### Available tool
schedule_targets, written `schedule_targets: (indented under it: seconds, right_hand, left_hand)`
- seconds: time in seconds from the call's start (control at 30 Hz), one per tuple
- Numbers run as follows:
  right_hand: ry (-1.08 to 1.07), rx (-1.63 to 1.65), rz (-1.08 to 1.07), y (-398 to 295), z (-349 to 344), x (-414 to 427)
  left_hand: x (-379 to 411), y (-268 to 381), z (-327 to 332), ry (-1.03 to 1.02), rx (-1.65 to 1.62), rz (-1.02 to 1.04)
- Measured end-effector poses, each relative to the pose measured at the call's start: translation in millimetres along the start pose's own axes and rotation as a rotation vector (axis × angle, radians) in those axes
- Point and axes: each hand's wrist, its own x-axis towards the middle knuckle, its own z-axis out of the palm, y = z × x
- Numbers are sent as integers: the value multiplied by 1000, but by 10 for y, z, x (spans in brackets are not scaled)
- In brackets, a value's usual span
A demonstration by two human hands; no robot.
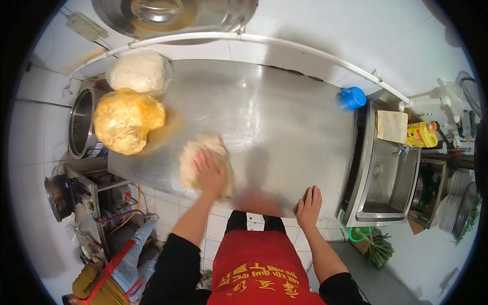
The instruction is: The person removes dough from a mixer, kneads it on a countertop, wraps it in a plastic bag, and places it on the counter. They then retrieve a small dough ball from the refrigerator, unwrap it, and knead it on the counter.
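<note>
My left hand (209, 173) presses a folded beige cloth (221, 150) flat against the stainless steel table (289, 133), left of the middle and close to the front edge. Its fingers stretch forward over the cloth and look slightly blurred. The cloth's front corner reaches the table edge. My right hand (310, 206) rests on the front edge further right, holding nothing, its fingers pointing forward and the thumb apart. Left of the cloth sits a large lump in a yellow plastic bag (124, 122). Behind that lies a pale dough mass (137, 72) under clear plastic.
A blue plastic mug (352, 98) stands at the table's back right corner. Beyond the right edge is a steel sink (385, 187) with a yellow jug (421, 135) by it. A steel pot (82, 122) stands at left. Another person (110, 278) is at lower left. A white pipe (289, 44) crosses the back wall.
</note>
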Motion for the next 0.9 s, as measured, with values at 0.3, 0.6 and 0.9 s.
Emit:
schedule_targets:
  seconds: [0.3,0.6,0.9]
  right_hand:
    - [-44,-105,-11,2,122,-110]
    - [-23,-142,-49,-33,82,-35]
    - [5,-137,-82,-13,54,-48]
  left_hand:
    - [323,1600,267,-379,-326,483]
    - [705,-413,-141,-197,-210,387]
    - [228,-2747,-737,-214,148,6]
